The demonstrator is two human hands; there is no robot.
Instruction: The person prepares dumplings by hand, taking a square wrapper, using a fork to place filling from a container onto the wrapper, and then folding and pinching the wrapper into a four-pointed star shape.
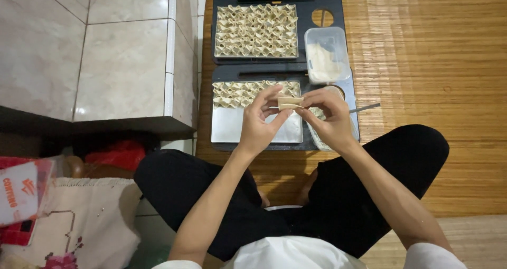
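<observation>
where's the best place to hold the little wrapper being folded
Pinch the wrapper by its two short ends, one from each side, as the left hand and right hand do: it is a thin flat strip lying sideways, so its middle stays free.

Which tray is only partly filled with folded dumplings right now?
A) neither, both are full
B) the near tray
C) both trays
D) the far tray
B: the near tray has rows only along its far edge with bare metal below, while the far tray has its whole liner covered.
</observation>
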